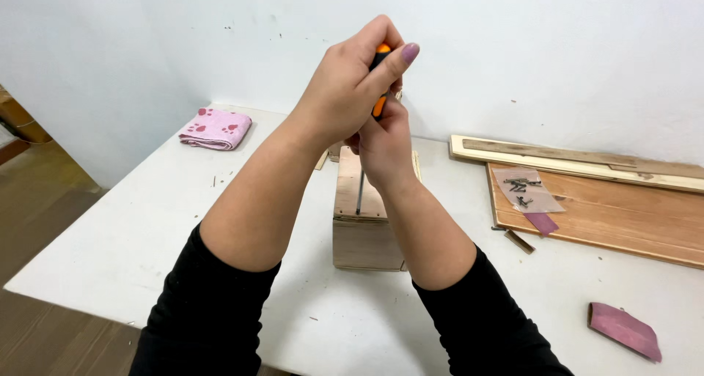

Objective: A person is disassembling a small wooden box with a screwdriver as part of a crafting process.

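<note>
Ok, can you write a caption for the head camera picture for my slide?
Both hands, left hand above right hand, grip an orange-handled screwdriver standing upright on a small wooden box on a white table.

I have a single view, worn on the head, looking forward and down across the white table toward the wall behind it. It sits close: the forearms fill the middle, and the table's near edge runs along the bottom left.
</note>
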